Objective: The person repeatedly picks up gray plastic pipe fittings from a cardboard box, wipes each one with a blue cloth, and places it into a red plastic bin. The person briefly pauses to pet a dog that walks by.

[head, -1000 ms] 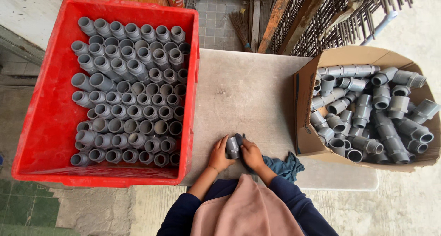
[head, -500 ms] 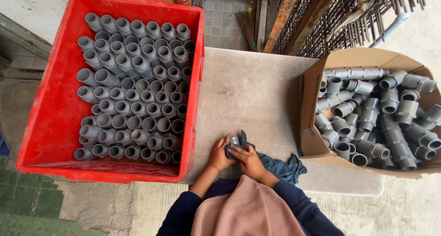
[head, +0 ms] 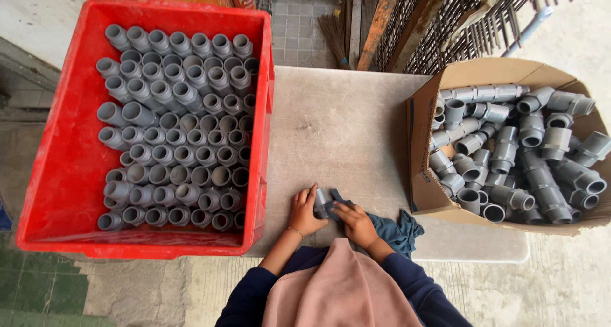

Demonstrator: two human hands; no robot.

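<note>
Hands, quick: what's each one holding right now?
Left hand: closed on grey fitting.
Right hand: pressing blue rag onto the fitting.

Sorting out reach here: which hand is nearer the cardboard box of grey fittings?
Right. The right hand lies between the left hand and the cardboard box; the left is nearer the red crate.

A grey, scuffed table (head: 344, 129) stands on a pale concrete floor (head: 566, 282), with worn green tiles (head: 38, 282) at the lower left. Beyond the table lie small grey floor tiles (head: 299, 28), a broom (head: 332, 34), an orange beam (head: 380, 21) and a leaning rusty wire rack (head: 458, 28). Soft, even daylight falls over everything.
</note>
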